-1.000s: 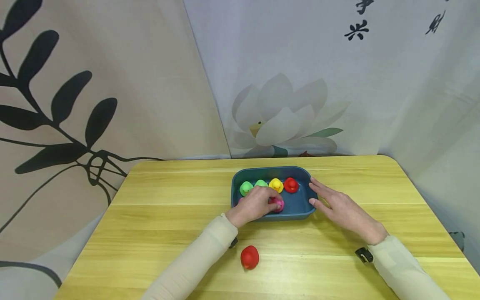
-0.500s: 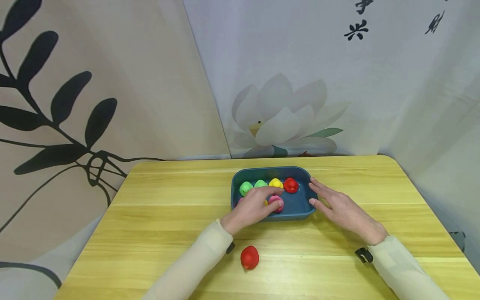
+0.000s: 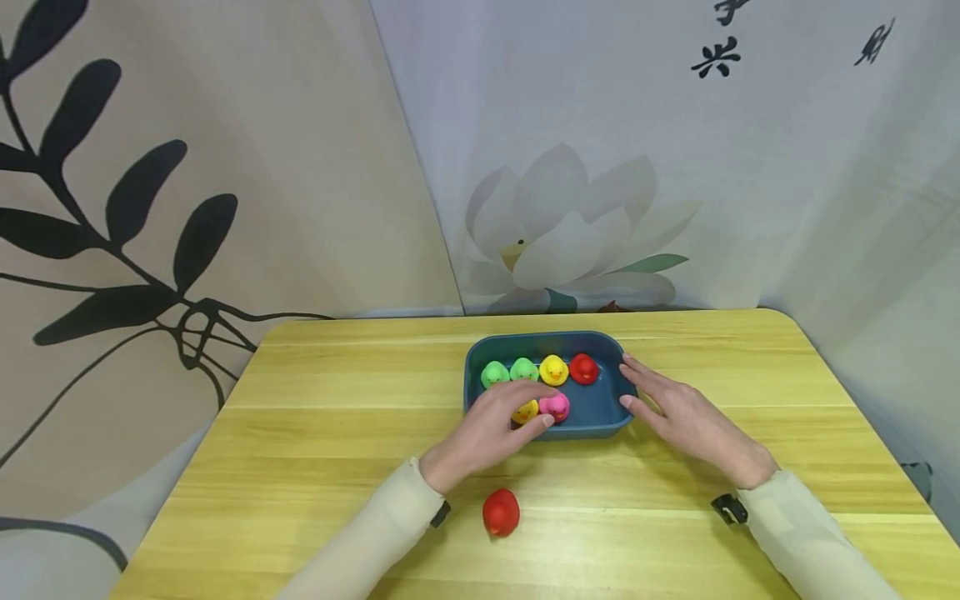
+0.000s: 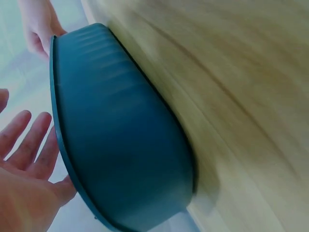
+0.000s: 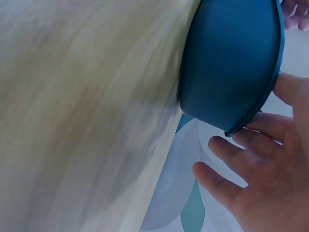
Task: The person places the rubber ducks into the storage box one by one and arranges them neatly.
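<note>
A dark blue tray (image 3: 600, 407) holds small rubber ducks. Its back row has two green ducks (image 3: 524, 370), a yellow duck (image 3: 554, 370) and a red duck (image 3: 584, 368). In front lie a pink duck (image 3: 555, 407) and another yellow one (image 3: 526, 412), partly covered. My left hand (image 3: 487, 423) is over the tray's front left, fingers spread and holding nothing; in the left wrist view its fingers reach past the tray's rim (image 4: 60, 130). My right hand (image 3: 686, 421) touches the right rim with outstretched fingers, as the right wrist view shows the thumb and fingers at the tray's edge (image 5: 278, 58).
A single red duck (image 3: 501, 512) sits on the wooden table (image 3: 337, 450), nearer the front, between my forearms. Behind the table's far edge hangs a pale cloth backdrop (image 3: 337, 167) printed with leaves and a flower.
My left hand has let go of the pink duck, spread its fingers and drawn back to the left. The pink duck stays in the tray. My right hand has kept its place.
</note>
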### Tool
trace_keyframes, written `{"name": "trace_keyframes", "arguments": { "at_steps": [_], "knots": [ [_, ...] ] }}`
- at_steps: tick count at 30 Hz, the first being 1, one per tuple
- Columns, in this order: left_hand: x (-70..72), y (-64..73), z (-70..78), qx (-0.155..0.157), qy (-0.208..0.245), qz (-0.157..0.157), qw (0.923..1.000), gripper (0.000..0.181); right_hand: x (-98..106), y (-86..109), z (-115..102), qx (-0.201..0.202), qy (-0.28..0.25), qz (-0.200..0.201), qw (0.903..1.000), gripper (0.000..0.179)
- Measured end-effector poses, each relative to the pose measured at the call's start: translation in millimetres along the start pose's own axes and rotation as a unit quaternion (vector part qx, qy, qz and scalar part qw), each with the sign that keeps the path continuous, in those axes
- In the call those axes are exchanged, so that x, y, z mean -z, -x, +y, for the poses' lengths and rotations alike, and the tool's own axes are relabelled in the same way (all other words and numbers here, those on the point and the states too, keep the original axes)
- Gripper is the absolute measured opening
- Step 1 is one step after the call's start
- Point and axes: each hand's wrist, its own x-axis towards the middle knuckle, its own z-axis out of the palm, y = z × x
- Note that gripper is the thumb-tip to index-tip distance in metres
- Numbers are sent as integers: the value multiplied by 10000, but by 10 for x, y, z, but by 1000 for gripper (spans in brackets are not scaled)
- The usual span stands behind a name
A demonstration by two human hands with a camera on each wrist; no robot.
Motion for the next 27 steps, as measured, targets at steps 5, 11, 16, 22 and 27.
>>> {"name": "trace_keyframes", "arguments": {
  "at_steps": [5,11,16,22,27],
  "knots": [
    [35,151,-15,-217,-130,24,9997,44,5,6,1,5,9,7,10000,64],
    [61,297,-23,-470,-411,-30,9980,53,6,4,-4,-3,20,1,10000,64],
    [81,419,-24,-436,-623,-164,9970,57,8,5,-4,8,20,-8,10000,64],
    [109,536,-32,-517,-803,-290,9950,60,7,6,-7,25,28,8,10000,64],
    [126,621,-39,-563,-916,-338,9936,62,11,9,-16,38,35,23,10000,64]
  ]
}}
